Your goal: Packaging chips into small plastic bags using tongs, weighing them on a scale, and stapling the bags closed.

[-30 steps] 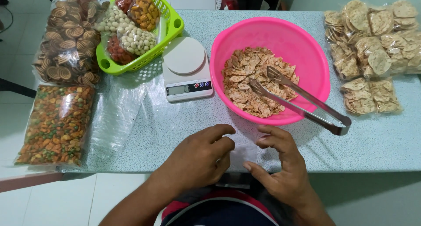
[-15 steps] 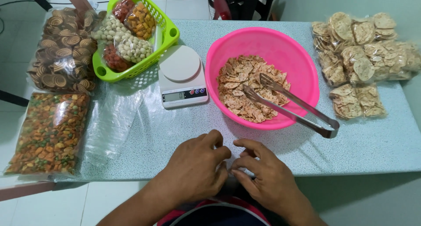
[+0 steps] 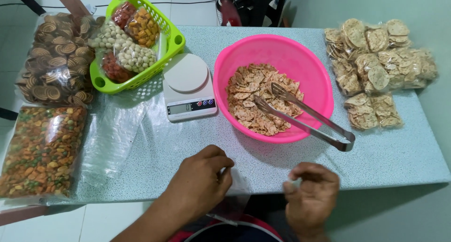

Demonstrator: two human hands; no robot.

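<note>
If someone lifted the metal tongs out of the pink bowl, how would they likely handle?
The metal tongs look rigid, so they should lift as one stiff piece. Their polished arms may be slippery. The handle end overhangs the pink bowl rim, so a nudge could probably tip them out or scatter the thin chips, which look brittle.

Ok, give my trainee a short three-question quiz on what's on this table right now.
1. True or false: the metal tongs rest with their tips in the round pink plastic bowl of chips.
2. Which hand pinches the clear plastic bag at the table's near edge?
A. left hand
B. right hand
3. Fill in: the white digital kitchen scale stands between the pink bowl and the ____ green plastic basket.

Key:
1. True.
2. A; the right hand is curled apart from the bag.
3. Lime; it holds packed snack bags.
</note>
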